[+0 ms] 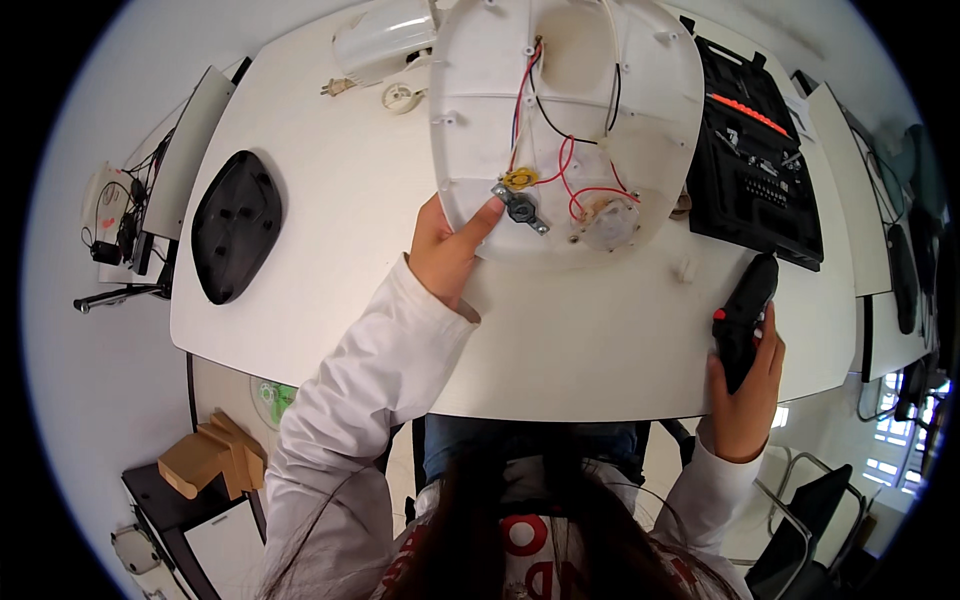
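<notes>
My left hand (pixel 446 252) grips the lower left rim of a white plastic housing (pixel 475 130), its inside facing up. The thumb presses by a small dark grey bracket-like part (pixel 521 208), next to a yellow round component (pixel 519 179). Red, black and blue wires run across the housing, some of them to a clear round part (pixel 608 224) at its lower right. Toward the table's right front, my right hand (pixel 748 395) is wrapped round a black cordless screwdriver (pixel 748 305) with a red button. Its tip points away from me and touches nothing I can make out.
An open black toolbox (pixel 755 200) with bits and an orange strip lies at the right. A black oval cover (pixel 237 228) rests on the left of the white table (pixel 340 220). Behind the housing are a white jug-like container (pixel 385 42) and a plug (pixel 338 88).
</notes>
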Demonstrator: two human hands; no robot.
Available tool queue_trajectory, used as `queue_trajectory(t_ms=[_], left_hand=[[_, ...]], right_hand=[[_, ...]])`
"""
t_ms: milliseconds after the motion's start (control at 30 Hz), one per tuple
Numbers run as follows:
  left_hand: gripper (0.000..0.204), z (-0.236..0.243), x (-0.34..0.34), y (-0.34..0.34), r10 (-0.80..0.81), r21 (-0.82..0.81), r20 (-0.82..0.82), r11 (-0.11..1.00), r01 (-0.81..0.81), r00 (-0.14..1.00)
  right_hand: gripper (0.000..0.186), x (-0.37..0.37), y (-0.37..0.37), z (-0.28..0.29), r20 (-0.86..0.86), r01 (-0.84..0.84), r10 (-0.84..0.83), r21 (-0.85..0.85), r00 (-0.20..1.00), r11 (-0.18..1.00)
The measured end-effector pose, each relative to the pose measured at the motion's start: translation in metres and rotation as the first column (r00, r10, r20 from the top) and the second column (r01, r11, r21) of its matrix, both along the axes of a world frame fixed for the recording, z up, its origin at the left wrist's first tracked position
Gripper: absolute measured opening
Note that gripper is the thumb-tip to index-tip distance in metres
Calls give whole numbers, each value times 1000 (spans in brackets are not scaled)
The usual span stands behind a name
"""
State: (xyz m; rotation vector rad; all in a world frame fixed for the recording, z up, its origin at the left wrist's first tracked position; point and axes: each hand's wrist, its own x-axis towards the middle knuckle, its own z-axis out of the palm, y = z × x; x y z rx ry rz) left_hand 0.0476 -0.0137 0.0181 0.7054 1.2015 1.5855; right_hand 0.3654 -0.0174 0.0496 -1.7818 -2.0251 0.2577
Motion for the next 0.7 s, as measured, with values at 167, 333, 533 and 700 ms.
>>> queue_trajectory(t_ms=[167, 333, 533, 700], left_hand=[[26, 1, -4, -2, 1, -14, -14, 1000, -1, 1000], [26, -3, -5, 1, -14, 4, -24, 1000, 14, 1000], [27, -3, -5, 1, -22, 16, -68, 1000, 23, 997], [27, -8, -7, 4, -47, 91, -136, 994, 60, 990]], right_hand=[[68, 9, 2, -12, 135, -12, 2, 72, 991, 997], [49, 18, -2, -11, -350, -7, 68, 173, 934, 985], [44, -14, -39, 0, -785, -33, 109, 111, 610, 993], [64, -41, -68, -31, -844, -242, 188, 71, 502, 968]])
